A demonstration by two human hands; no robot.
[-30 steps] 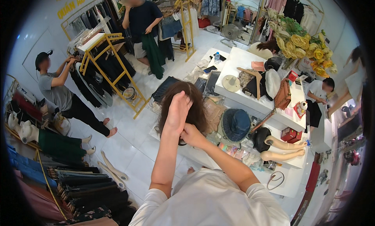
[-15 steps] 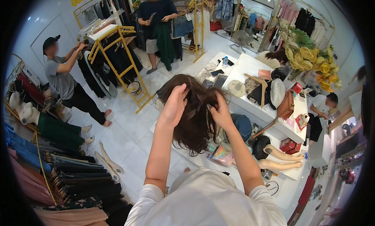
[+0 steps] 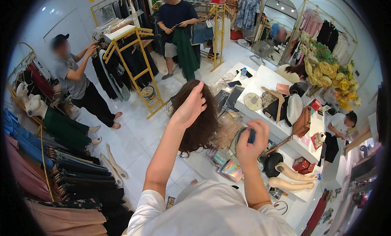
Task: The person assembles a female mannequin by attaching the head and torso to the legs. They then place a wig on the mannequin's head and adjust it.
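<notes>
A brown wig [image 3: 200, 122] with wavy hair hangs in front of me, held up from its top. My left hand [image 3: 190, 107] is raised and grips the wig's crown, with the hair falling below it. My right hand [image 3: 251, 141] is to the right of the wig, apart from it, closed around a small dark object [image 3: 250, 135] that I cannot identify. Both forearms rise from my white shirt [image 3: 211, 211] at the bottom edge.
A white display counter [image 3: 260, 81] at the right holds hats, bags, a hanger and mannequin legs. A yellow clothes rack [image 3: 130, 60] stands behind the wig. Two people handle clothes at the back left and back centre, another person sits at the right. Hanging garments line the left edge.
My right hand has left the wig, dropped to the right and now holds a small dark object. My left hand still grips the wig's top.
</notes>
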